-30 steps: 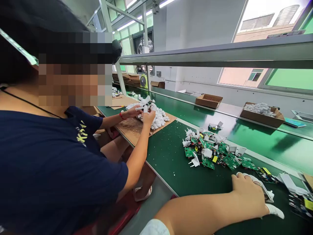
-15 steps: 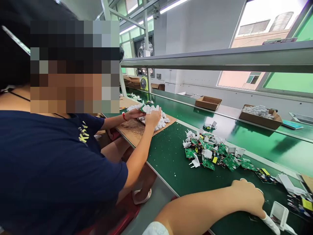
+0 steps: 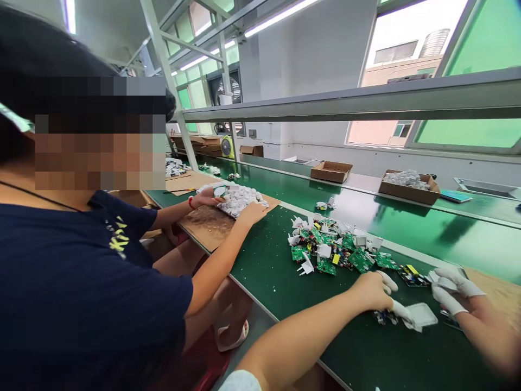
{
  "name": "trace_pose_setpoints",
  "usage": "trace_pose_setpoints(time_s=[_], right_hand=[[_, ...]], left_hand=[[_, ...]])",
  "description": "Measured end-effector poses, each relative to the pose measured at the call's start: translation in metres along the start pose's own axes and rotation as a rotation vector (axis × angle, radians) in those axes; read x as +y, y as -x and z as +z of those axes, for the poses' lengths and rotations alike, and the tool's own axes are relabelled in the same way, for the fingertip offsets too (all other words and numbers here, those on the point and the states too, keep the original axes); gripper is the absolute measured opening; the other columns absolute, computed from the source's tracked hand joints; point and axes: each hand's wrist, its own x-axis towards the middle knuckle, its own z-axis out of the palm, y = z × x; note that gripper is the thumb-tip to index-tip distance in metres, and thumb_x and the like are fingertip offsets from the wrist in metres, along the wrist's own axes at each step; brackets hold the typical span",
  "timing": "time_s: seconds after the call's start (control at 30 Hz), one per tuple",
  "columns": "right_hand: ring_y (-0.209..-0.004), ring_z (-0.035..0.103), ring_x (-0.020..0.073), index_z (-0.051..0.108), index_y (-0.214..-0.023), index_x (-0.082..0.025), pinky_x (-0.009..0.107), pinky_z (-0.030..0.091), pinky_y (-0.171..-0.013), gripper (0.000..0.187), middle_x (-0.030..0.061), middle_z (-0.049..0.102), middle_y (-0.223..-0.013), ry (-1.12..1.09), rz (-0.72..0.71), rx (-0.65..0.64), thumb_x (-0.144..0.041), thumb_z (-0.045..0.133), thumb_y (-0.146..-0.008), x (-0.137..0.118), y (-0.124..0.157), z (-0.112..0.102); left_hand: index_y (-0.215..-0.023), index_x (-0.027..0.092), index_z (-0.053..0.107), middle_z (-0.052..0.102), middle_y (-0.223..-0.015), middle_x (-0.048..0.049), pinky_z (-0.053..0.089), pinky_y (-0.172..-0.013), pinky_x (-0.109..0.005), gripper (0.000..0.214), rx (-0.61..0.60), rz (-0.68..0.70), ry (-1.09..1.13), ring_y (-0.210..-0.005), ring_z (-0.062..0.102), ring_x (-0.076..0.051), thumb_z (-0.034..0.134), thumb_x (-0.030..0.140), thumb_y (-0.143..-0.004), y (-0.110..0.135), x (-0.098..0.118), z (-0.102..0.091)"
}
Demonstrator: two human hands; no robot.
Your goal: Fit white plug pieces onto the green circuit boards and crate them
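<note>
My left hand (image 3: 372, 290) rests on the green bench mat (image 3: 280, 271), its white-capped fingertips pinching the edge of a white plastic charger shell (image 3: 422, 315). A small circuit board (image 3: 381, 316) lies just under that hand. My right hand (image 3: 462, 298) comes in from the right, also with white finger caps, its finger and thumb curved and apart, close to the shell and to some boards. A heap of green circuit boards and white plug parts (image 3: 334, 250) lies just beyond my left hand.
A person in a navy T-shirt (image 3: 81, 293) sits close on my left, both hands at a pile of white parts (image 3: 240, 198) on cardboard. Behind runs a green conveyor (image 3: 407, 228) with cardboard boxes (image 3: 331, 171) and a box of white parts (image 3: 409, 184).
My view has swung right and my left hand has drawn the white shell back toward the middle. My right hand has come into view. The person beside me lowered both hands onto the white pile.
</note>
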Motion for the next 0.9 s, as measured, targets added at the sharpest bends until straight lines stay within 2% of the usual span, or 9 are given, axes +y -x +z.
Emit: trace_pose_setpoints(time_s=[0.13, 0.23, 0.33, 0.4, 0.53, 0.6, 0.67, 0.8, 0.9], right_hand=[[-0.074, 0.058, 0.0222, 0.06, -0.086, -0.025, 0.037, 0.048, -0.068, 0.035, 0.01, 0.06, -0.086, -0.172, 0.227, -0.027, -0.053, 0.052, -0.067, -0.019, 0.011, 0.006], [-0.067, 0.059, 0.0219, 0.057, -0.095, -0.02, 0.041, 0.049, -0.068, 0.048, 0.0082, 0.061, -0.081, -0.305, 0.289, -0.06, -0.056, 0.054, -0.064, -0.032, 0.017, 0.017], [-0.079, 0.059, 0.022, 0.055, -0.1, -0.018, 0.041, 0.047, -0.077, 0.049, 0.0076, 0.061, -0.087, -0.383, 0.299, -0.083, -0.052, 0.056, -0.064, -0.038, 0.022, 0.031], [-0.088, 0.056, 0.0218, 0.055, -0.099, -0.018, 0.04, 0.044, -0.083, 0.042, 0.0077, 0.06, -0.095, -0.376, 0.253, -0.087, -0.047, 0.054, -0.068, -0.041, 0.026, 0.038], [-0.093, 0.054, 0.0209, 0.054, -0.103, -0.018, 0.038, 0.043, -0.084, 0.035, 0.0068, 0.058, -0.102, -0.322, 0.179, -0.118, -0.039, 0.047, -0.075, -0.047, 0.03, 0.04], [-0.094, 0.054, 0.02, 0.055, -0.102, -0.018, 0.037, 0.043, -0.085, 0.033, 0.0058, 0.058, -0.102, -0.334, 0.16, -0.11, -0.037, 0.046, -0.077, -0.048, 0.03, 0.038], [-0.095, 0.053, 0.0195, 0.055, -0.101, -0.018, 0.035, 0.042, -0.086, 0.033, 0.0059, 0.058, -0.101, -0.375, 0.159, -0.054, -0.039, 0.047, -0.076, -0.048, 0.028, 0.036], [-0.095, 0.053, 0.0198, 0.053, -0.105, -0.018, 0.036, 0.044, -0.084, 0.039, 0.0071, 0.058, -0.101, -0.38, 0.211, 0.0, -0.043, 0.047, -0.076, -0.045, 0.028, 0.035], [-0.097, 0.051, 0.0206, 0.053, -0.107, -0.02, 0.039, 0.042, -0.086, 0.034, 0.0066, 0.056, -0.104, -0.214, 0.097, -0.037, -0.039, 0.042, -0.08, -0.045, 0.028, 0.034]], left_hand=[[-0.074, 0.007, 0.059, 0.059, -0.075, -0.006, 0.044, -0.064, -0.023, 0.032, 0.17, -0.181, 0.82, -0.068, 0.055, -0.014, 0.074, 0.017, -0.048, -0.003, 0.002, -0.002], [-0.074, 0.006, 0.058, 0.057, -0.064, -0.0043, 0.041, -0.051, -0.019, 0.02, 0.174, -0.355, 1.141, -0.056, 0.052, -0.01, 0.064, 0.023, -0.064, -0.002, 0.006, -0.005], [-0.082, 0.008, 0.056, 0.055, -0.061, -0.0019, 0.037, -0.046, -0.015, 0.016, 0.147, -0.415, 1.181, -0.052, 0.05, -0.006, 0.05, 0.022, -0.076, 0.001, 0.008, -0.009], [-0.082, 0.011, 0.054, 0.055, -0.062, -0.0017, 0.039, -0.048, -0.017, 0.022, 0.105, -0.431, 1.161, -0.052, 0.051, -0.008, 0.045, 0.03, -0.079, 0.006, 0.009, -0.008], [-0.079, 0.014, 0.054, 0.055, -0.064, -0.0032, 0.043, -0.052, -0.027, 0.045, -0.202, -0.451, 0.974, -0.057, 0.055, -0.015, 0.041, 0.057, -0.072, 0.016, 0.011, -0.002], [-0.081, 0.016, 0.054, 0.056, -0.068, -0.0038, 0.042, -0.05, -0.025, 0.044, -0.369, -0.414, 0.896, -0.06, 0.057, -0.016, 0.045, 0.057, -0.069, 0.02, 0.011, 0.0], [-0.084, 0.017, 0.054, 0.056, -0.071, -0.0037, 0.04, -0.045, -0.021, 0.039, -0.438, -0.363, 0.878, -0.06, 0.057, -0.016, 0.051, 0.053, -0.068, 0.02, 0.011, 0.0], [-0.084, 0.016, 0.054, 0.056, -0.074, -0.0023, 0.043, -0.049, -0.022, 0.02, -0.307, -0.266, 0.954, -0.059, 0.057, -0.013, 0.058, 0.029, -0.068, 0.019, 0.011, -0.002], [-0.086, 0.017, 0.054, 0.057, -0.076, -0.002, 0.047, -0.055, -0.025, 0.017, -0.246, -0.208, 1.022, -0.063, 0.057, -0.013, 0.055, 0.022, -0.07, 0.018, 0.012, -0.004]])
